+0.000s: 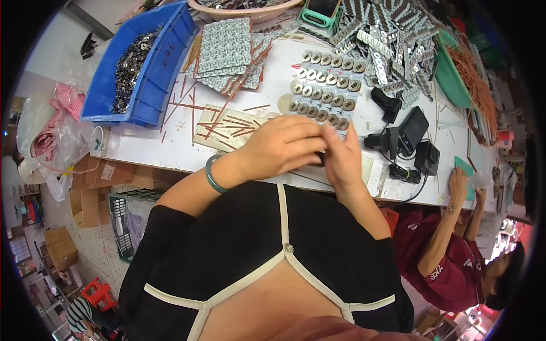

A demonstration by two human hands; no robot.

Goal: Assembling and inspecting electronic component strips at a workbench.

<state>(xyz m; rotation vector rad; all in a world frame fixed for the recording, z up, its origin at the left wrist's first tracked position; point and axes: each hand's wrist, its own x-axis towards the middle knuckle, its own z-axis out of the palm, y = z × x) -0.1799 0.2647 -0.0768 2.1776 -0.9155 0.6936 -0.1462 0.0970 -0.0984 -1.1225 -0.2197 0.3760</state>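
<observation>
Both my hands meet over the table's near edge, close in front of my body. My left hand [284,146], with a bluish-green bangle [214,173] at its wrist, has its fingers bent and reaching across to the right one. Against its fingertips, my right hand [344,158] is closed, thumb side up. Something small and dark shows between the two; what it is I cannot make out. Just beyond the fingertips lie rows of round grey-brown snap-like discs [321,94] on pale strips. The nearest row is partly covered by my hands.
A blue bin [165,68] of small metal parts stands at left, beside stacked patterned sheets [224,48]. Thin reddish-brown sticks [230,126] lie nearer. Loose strips [387,45] are heaped at back right, by a green basin [452,68]. Black adapters [412,131] lie right; a co-worker [443,256] sits beyond.
</observation>
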